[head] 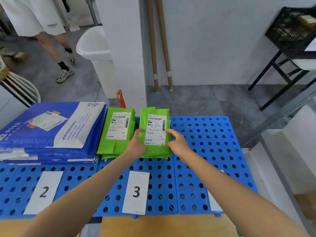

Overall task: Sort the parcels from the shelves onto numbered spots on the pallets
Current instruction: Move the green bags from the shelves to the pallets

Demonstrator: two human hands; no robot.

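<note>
A green parcel [154, 120] with a white label tops a stack of green parcels on the blue perforated pallet [213, 151], behind the card marked 3 [136, 192]. My left hand [136, 143] grips its left edge, thumb on the label. My right hand [177, 140] holds its right edge with fingers curled round it. A second green stack [118, 134] lies just to the left. A pile of blue and white mailers [51, 129] sits behind the card marked 2 [43, 192].
A third white card [213, 200] is partly hidden by my right forearm. A white pillar [124, 48], a white bin [95, 47] and cardboard tubes [159, 48] stand behind the pallet. Another person's legs [56, 48] are at far left. A black rack [282, 57] stands right.
</note>
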